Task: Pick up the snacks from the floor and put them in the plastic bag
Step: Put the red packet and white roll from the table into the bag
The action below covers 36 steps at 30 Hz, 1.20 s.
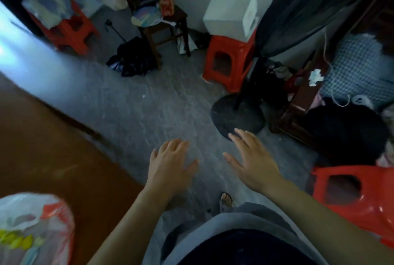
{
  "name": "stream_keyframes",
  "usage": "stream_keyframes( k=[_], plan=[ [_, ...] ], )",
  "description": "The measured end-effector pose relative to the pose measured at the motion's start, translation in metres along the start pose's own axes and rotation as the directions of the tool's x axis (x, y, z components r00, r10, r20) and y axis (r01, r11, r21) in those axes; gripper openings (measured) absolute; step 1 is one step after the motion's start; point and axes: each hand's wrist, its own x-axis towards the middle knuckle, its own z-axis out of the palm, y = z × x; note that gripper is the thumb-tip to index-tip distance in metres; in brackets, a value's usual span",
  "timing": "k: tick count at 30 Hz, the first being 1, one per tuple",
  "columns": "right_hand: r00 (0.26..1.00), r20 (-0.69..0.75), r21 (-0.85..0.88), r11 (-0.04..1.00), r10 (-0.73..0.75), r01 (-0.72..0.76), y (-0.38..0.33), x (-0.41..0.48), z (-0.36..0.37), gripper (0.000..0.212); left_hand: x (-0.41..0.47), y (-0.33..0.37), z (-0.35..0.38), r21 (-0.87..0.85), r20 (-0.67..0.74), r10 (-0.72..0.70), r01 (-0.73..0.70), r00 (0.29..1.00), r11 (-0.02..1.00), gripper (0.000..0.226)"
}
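Note:
My left hand (170,164) and my right hand (253,162) hover palm down over the grey floor (138,111), fingers spread, each holding nothing. A translucent plastic bag (32,228) with red print sits at the bottom left on a brown surface; yellow and pale packets show through it. No snack is visible on the bare floor in front of my hands. The view is blurred by motion.
Red plastic stools stand at the right edge (351,196), mid back (230,59) under a white box (230,12), and back left (68,27). A fan's round black base (236,117) lies just beyond my right hand. A wooden chair (168,30) and a black bag (132,57) are behind.

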Motion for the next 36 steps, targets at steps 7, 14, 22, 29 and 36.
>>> stream_keyframes(
  k=[7, 14, 22, 29, 36],
  plan=[
    [1.000, -0.004, 0.059, 0.998, -0.023, 0.024, 0.029, 0.069, -0.042, 0.066, 0.079, 0.042, -0.028, -0.028, -0.072, -0.001, -0.001, 0.997, 1.000, 0.055],
    [0.989, 0.080, 0.115, 0.986, -0.126, 0.117, -0.001, 0.163, -0.041, 0.061, 0.125, -0.004, -0.039, -0.072, -0.065, -0.199, 0.194, 0.978, 0.978, 0.058],
    [0.945, 0.140, 0.069, 0.954, -0.297, 0.290, -0.091, 0.324, -0.035, 0.060, 0.212, -0.097, -0.099, -0.193, -0.191, -0.367, 0.332, 0.910, 0.923, 0.055],
    [0.843, 0.204, 0.103, 0.867, -0.497, 0.487, -0.203, 0.436, -0.030, 0.065, 0.272, -0.186, -0.176, -0.204, -0.352, -0.506, 0.463, 0.788, 0.863, 0.053],
    [0.670, 0.379, 0.114, 0.751, -0.638, 0.650, -0.284, 0.517, 0.009, 0.060, 0.279, -0.253, -0.176, -0.338, -0.288, -0.713, 0.629, 0.639, 0.700, 0.053]
  ],
)
